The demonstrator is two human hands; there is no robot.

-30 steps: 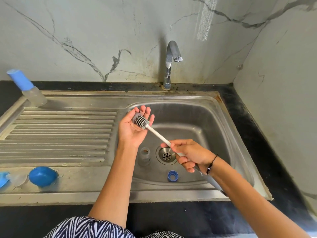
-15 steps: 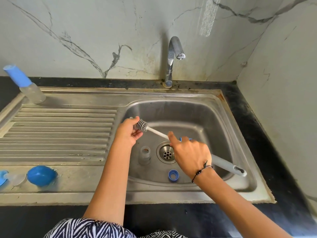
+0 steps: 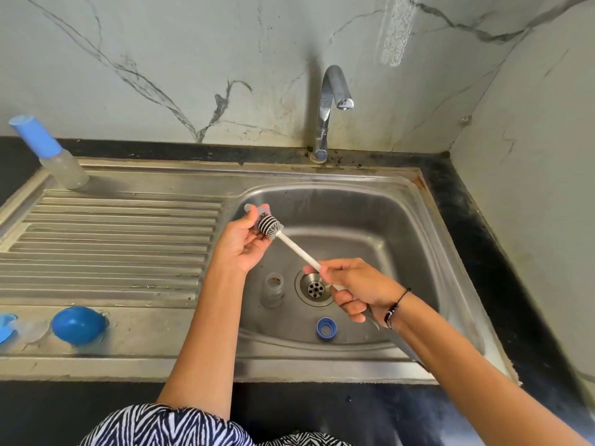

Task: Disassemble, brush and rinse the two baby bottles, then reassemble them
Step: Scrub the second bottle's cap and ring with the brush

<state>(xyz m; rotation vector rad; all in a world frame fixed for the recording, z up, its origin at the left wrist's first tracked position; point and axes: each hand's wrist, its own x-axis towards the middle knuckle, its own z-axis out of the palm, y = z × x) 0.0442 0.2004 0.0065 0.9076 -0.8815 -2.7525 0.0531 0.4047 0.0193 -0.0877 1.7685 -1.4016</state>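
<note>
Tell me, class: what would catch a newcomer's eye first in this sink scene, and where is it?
At centre, over the sink, the right hand holds a bottle brush whose striped head meets a small clear part pinched in the left hand. A bottle with a blue cap stands at the far left corner, and a blue ring lies in the basin.

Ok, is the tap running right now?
Off, as far as the head view shows: no stream falls from the tap spout into the sink, and the basin below it holds no visible pooled water.
</note>
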